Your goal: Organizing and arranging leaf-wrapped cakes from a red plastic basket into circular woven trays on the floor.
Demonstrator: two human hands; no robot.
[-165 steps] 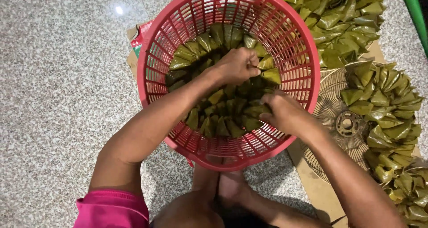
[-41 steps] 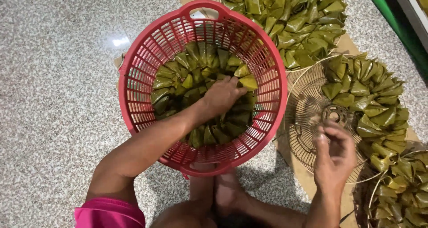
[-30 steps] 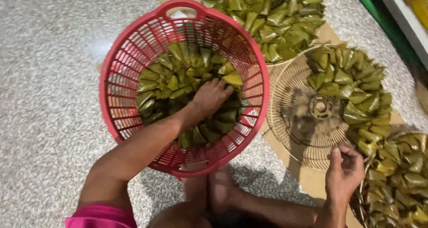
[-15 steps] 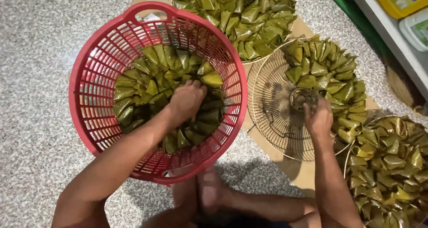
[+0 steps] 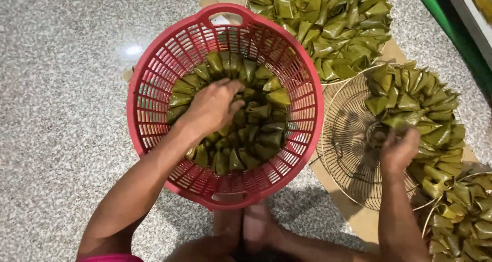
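You stand over a speckled grey terrazzo floor (image 5: 61,88) — polished, with one bright glare spot (image 5: 134,50) from an overhead light. Flat cardboard (image 5: 359,218) lies on the floor at your right. A green strip (image 5: 445,21) runs along the upper right corner — a pale ledge (image 5: 469,11) borders it.

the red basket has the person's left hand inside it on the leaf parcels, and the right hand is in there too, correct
Not quite. The head view shows the left hand inside the red basket on the leaf parcels, but the right hand is outside it, over the round wire rack, at the green parcels laid there.
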